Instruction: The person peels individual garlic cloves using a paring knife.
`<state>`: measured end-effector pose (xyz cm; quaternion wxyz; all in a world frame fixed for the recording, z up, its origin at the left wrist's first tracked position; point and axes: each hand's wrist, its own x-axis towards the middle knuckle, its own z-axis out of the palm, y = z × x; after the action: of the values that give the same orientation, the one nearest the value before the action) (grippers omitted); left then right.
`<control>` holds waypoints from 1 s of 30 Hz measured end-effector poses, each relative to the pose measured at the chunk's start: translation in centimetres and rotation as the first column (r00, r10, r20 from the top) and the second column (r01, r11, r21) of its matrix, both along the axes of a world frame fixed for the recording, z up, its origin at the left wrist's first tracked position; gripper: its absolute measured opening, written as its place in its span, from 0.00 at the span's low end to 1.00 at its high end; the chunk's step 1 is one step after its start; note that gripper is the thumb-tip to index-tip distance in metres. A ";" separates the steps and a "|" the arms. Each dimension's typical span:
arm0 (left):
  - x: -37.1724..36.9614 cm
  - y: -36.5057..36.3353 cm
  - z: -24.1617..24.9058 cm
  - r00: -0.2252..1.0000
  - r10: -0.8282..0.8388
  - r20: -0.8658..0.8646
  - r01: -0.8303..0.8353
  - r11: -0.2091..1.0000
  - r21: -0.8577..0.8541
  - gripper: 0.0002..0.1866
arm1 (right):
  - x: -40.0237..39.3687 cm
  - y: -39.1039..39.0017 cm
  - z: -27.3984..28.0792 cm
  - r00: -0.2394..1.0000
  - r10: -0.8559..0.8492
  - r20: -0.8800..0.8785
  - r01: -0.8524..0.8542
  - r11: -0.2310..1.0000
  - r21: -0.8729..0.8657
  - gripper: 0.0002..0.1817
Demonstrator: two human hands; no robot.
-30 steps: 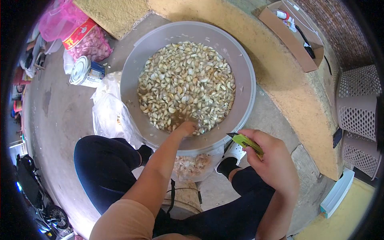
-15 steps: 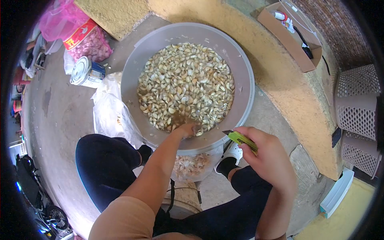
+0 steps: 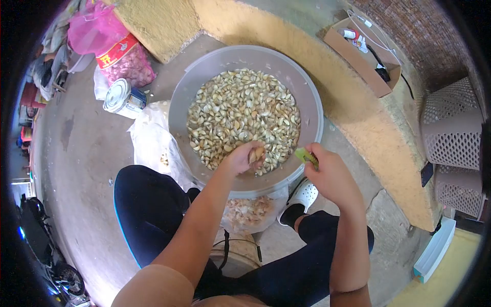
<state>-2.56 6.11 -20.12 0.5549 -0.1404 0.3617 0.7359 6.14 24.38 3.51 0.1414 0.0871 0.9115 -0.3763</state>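
Our left hand [image 3: 240,158] grips a garlic clove [image 3: 257,153] over the bowl [image 3: 179,110]; our right hand [image 3: 330,176] squeezes the green knife [image 3: 306,156], ready to peel next.

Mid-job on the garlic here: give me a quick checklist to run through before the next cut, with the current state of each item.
1. Clove in hand: ok. The left hand holds a garlic clove just above the soaking cloves.
2. Knife gripped: ok. The right hand is closed on the green knife.
3. Blade clear of the left fingers: cannot tell. The blade tip is too small to make out.
4. Basin steady: ok. The grey basin sits level on the floor between the knees.
5. Peel bag in reach: ok. The bag of skins lies below the basin's near rim.
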 end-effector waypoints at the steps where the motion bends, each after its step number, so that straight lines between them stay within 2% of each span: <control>1: -0.2 0.5 1.8 0.998 0.039 -0.049 -0.038 0.999 0.020 0.08 | -0.2 -0.3 -0.1 1.000 -0.027 -0.003 0.027 0.999 0.029 0.12; 3: -0.6 1.1 4.8 0.982 0.121 -0.147 -0.113 0.992 0.063 0.08 | -0.5 -0.8 -0.8 0.998 -0.055 -0.027 0.056 0.998 0.037 0.12; 4: -1.0 1.5 5.9 0.978 0.160 -0.136 -0.157 0.987 0.036 0.06 | -0.5 -1.0 -1.4 0.997 -0.057 -0.046 0.058 0.998 0.020 0.13; 8: -1.2 1.9 11.1 0.956 0.221 -0.190 -0.184 0.963 0.196 0.06 | -0.9 -3.3 -1.8 0.983 -0.135 -0.121 0.127 0.989 -0.075 0.18; 11: -0.3 1.9 15.3 0.947 0.280 -0.161 -0.241 0.945 0.222 0.06 | -1.0 -5.1 -2.1 0.908 -0.258 -0.330 0.222 0.965 -0.143 0.20; 14: 0.6 1.0 17.5 0.937 0.296 -0.184 -0.249 0.938 0.240 0.08 | -1.1 -6.2 -0.4 0.905 -0.328 -0.272 0.257 0.929 -0.266 0.21; 18: 1.5 -0.9 21.4 0.951 0.261 -0.166 -0.217 0.946 0.241 0.08 | -0.5 -6.5 -0.7 0.899 -0.362 -0.245 0.214 0.853 -0.476 0.19; 21: 2.4 -2.4 22.3 0.918 0.327 -0.222 -0.305 0.944 0.130 0.10 | 0.2 -7.5 0.0 0.865 -0.411 -0.289 0.210 0.818 -0.535 0.18; 24: 3.0 -4.4 22.5 0.934 0.224 -0.280 -0.181 0.969 0.170 0.13 | 1.1 -8.4 0.6 0.834 -0.457 -0.309 0.226 0.794 -0.564 0.17; 27: 4.6 -5.4 22.5 0.956 0.152 -0.251 -0.114 0.980 0.161 0.14 | 2.0 -9.7 0.9 0.821 -0.465 -0.331 0.216 0.790 -0.574 0.18; 30: 6.1 -5.3 23.1 0.921 0.129 -0.366 -0.111 0.991 0.069 0.15 | 2.9 -10.5 1.0 0.825 -0.438 -0.357 0.202 0.818 -0.538 0.18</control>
<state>3.57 0.78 2.98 0.4339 -0.0080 0.4331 0.7900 8.99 13.90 4.54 -0.1319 0.1131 0.7672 -0.6175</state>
